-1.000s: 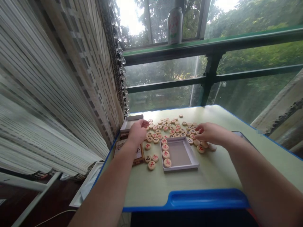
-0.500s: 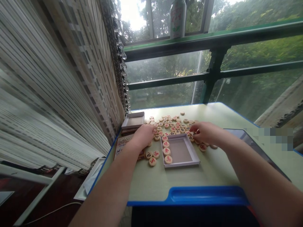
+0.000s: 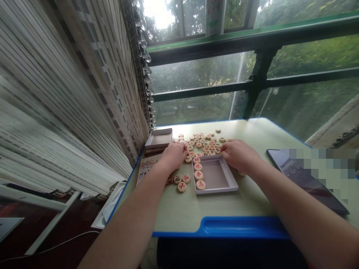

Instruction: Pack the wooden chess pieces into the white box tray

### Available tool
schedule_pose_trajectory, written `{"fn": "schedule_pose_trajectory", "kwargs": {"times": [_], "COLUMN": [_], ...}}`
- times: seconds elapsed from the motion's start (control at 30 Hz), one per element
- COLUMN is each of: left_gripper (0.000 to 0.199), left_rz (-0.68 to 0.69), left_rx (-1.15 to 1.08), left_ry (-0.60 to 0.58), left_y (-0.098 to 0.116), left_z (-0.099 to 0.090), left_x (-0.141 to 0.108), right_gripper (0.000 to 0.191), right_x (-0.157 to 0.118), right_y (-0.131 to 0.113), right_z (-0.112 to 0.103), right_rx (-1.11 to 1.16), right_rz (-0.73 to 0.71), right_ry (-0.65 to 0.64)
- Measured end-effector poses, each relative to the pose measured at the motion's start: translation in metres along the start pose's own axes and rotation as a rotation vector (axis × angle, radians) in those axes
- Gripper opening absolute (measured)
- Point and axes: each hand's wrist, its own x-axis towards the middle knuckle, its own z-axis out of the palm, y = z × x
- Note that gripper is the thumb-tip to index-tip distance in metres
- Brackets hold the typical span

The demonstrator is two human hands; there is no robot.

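Note:
Round wooden Chinese chess pieces [image 3: 206, 143] with red and black characters lie loosely over the middle of the table. A shallow white box tray [image 3: 215, 189] sits in front of them, with a column of red-marked pieces [image 3: 199, 175] along its left side. Left of the tray, my left hand [image 3: 174, 155] is closed, its fingertips down among the pieces beside a black-marked piece [image 3: 187, 159]. My right hand [image 3: 238, 154] has its fingers pinched together by the tray's far right corner. Whatever either hand grips is hidden by the fingers.
Another shallow box part [image 3: 159, 138] rests at the far left, behind a printed box [image 3: 148, 168]. A dark tablet [image 3: 305, 183] lies on the right. The table's blue edge [image 3: 241, 226] runs along the front, and a curtain [image 3: 70, 93] hangs on the left.
My view has tilted slightly down. My right hand has shifted a little left, to the tray's far right corner. My left hand stays among the pieces. The column in the tray looks the same.

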Motion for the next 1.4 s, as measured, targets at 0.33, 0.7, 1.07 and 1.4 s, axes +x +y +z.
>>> {"fn": "schedule_pose_trajectory", "kwargs": {"times": [0.33,0.7,1.07,1.4], "left_gripper": [0.02,0.02,0.03,0.031], "left_rz": [-0.036,0.037,-0.157,-0.167], "left_rx": [-0.113,-0.671,-1.332,-1.398], "left_ry": [0.11,0.145,0.018,-0.177], "left_y": [0.002,0.013,0.032,0.037], "left_z": [-0.003,0.001,-0.005,-0.002], "left_x": [-0.001,-0.002,-0.009,-0.012], "right_gripper": [0.033,0.03,0.027,0.018], "right_x": [-0.008,-0.009,-0.012,-0.013], "right_y": [-0.016,-0.014,-0.021,-0.022], "right_z": [0.004,0.006,-0.001,0.004], "right_rx": [0.117,0.188,0.292,0.392], "right_rz": [-0.273,-0.343,-0.326,-0.439], "right_ry": [0.02,-0.009,0.232,0.362]}}
